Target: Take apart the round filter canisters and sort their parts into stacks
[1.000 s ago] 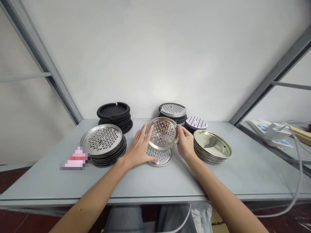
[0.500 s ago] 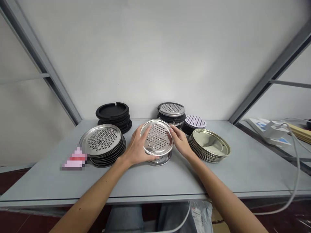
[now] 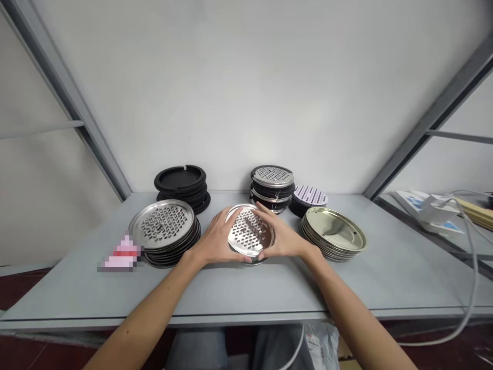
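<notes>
A round metal grater plate (image 3: 247, 234) with rows of raised holes lies between my hands at the middle of the table. My left hand (image 3: 216, 239) curves round its left side, thumb at the near edge and fingers over the far rim. My right hand (image 3: 285, 237) clasps the right side the same way, with fingertips on the far rim and thumb at the near edge. A thin metal rim (image 3: 259, 262) shows just beneath the plate; how the two touch is hidden.
Left stands a stack of grater plates (image 3: 164, 226), with black rings (image 3: 181, 180) behind. Gold-toned lids (image 3: 334, 228) are piled at right. Bound plates and rings (image 3: 272, 177) and a purple-topped stack (image 3: 310, 195) stand at the back. A white cable (image 3: 472, 277) hangs far right.
The grater plate has come down and tilted flatter over the metal piece beneath it. My right hand has shifted from the upper right rim to wrap round the right side.
</notes>
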A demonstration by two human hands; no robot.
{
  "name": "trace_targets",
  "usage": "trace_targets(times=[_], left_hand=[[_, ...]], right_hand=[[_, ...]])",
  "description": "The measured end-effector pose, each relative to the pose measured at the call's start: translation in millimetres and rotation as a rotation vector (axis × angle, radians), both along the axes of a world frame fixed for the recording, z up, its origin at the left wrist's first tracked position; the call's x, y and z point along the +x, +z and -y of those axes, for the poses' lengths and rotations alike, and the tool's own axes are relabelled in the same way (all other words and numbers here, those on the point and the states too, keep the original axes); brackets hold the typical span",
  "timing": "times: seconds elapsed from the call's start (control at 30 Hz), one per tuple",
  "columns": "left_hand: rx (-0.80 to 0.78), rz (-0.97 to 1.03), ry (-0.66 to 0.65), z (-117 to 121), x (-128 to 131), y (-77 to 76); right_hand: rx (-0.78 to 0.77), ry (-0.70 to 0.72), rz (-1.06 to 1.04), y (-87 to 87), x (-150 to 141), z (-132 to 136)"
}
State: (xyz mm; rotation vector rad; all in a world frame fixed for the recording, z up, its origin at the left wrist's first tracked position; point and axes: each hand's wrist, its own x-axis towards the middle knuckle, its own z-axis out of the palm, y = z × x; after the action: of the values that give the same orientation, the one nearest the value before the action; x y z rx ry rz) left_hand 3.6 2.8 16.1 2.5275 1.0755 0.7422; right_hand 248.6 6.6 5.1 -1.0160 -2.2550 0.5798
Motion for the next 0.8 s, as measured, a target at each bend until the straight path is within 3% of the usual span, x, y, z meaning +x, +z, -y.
trace_targets(times=[0.4, 0.8], left_hand=[[-0.002, -0.053, 0.025, 0.3, -0.3, -0.8], [-0.053, -0.093, 0.035, -1.8, -5.4, -7.9]], right_hand=[[-0.063, 0.041, 0.062, -1.3, -3.6, 2.8], [0.125, 0.047, 0.004, 4.6, -10.2, 6.3]])
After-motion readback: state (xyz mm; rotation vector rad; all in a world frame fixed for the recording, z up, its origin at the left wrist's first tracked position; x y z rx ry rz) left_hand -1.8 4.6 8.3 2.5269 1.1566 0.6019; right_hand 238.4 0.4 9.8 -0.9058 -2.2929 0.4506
